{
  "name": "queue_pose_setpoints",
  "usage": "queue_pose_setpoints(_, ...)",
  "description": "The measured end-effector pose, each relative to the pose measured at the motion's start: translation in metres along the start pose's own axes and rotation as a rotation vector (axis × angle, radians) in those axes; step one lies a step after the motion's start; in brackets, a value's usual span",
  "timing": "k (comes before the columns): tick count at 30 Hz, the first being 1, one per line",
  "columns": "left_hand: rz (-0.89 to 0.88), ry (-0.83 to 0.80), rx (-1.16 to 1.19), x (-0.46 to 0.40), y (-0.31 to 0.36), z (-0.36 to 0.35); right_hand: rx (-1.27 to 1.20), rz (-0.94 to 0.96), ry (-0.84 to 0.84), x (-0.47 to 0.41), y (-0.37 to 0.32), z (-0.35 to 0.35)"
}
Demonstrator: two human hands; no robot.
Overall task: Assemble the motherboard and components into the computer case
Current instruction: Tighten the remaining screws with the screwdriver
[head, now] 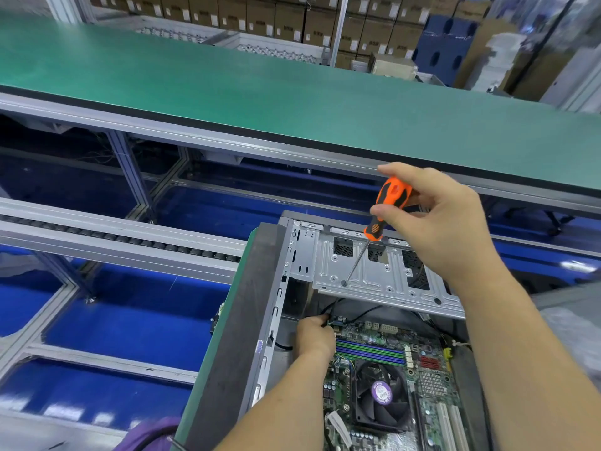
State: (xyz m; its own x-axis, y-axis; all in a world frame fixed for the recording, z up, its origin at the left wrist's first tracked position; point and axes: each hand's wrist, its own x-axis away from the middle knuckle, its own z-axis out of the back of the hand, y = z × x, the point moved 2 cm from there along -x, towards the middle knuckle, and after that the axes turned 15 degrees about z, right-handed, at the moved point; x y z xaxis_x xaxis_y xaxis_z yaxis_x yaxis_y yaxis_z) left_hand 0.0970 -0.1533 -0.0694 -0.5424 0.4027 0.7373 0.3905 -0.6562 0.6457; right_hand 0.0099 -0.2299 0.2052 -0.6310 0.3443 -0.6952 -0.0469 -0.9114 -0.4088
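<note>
We see a bare, matt galvanised metal drive bracket inside the case, whose outer panel looks dull grey. The screwdriver has a glossy orange plastic handle (with black grip patches) and a polished steel shaft. The bench top looks like smooth green matting.

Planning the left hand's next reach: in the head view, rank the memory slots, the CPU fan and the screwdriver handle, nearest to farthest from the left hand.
From the left hand:
1. Memory slots: right beside it, on the motherboard.
2. CPU fan: lower right, below the slots.
3. Screwdriver handle: far above, gripped by the right hand.
</note>
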Motion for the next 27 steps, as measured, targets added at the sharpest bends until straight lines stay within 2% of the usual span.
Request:
queue_pose_setpoints(1,0.002,0.000,0.000,0.000,0.000,0.000,0.016,0.006,-0.010,-0.001,0.000,0.000)
queue_pose_setpoints(4,0.005,-0.003,0.003,0.000,0.000,0.000,-0.219,-0.051,-0.054,-0.001,-0.001,-0.004)
queue_pose_setpoints(5,0.006,-0.003,0.003,0.000,0.000,0.000,-0.214,-0.057,-0.046,-0.002,-0.002,-0.004)
queue_pose_setpoints(8,-0.002,-0.010,0.000,0.000,0.001,0.000,0.068,-0.002,-0.047,-0.006,-0.005,-0.002)
queue_pose_setpoints(9,-0.002,-0.015,0.004,0.000,0.001,-0.001,0.071,-0.008,-0.056,-0.006,-0.004,-0.003)
queue_pose_setpoints(12,-0.004,-0.021,0.011,0.002,0.002,-0.001,-0.156,-0.088,-0.101,-0.007,-0.003,-0.004)
queue_pose_setpoints(16,-0.003,-0.017,0.004,0.002,0.001,-0.001,0.093,-0.042,-0.085,-0.011,-0.005,0.000)
queue_pose_setpoints(19,0.002,-0.008,-0.006,0.004,0.002,0.001,-0.146,-0.104,-0.129,-0.008,-0.004,-0.003)
queue_pose_setpoints(20,0.002,-0.005,-0.012,0.004,0.002,0.001,-0.154,-0.108,-0.125,-0.008,-0.004,-0.004)
queue_pose_setpoints(23,0.000,-0.009,-0.011,0.004,0.002,0.001,0.079,-0.057,-0.068,-0.010,-0.003,0.001)
queue_pose_setpoints(27,0.007,0.008,-0.011,0.006,0.003,0.002,-0.117,-0.112,-0.142,-0.009,0.000,0.000)
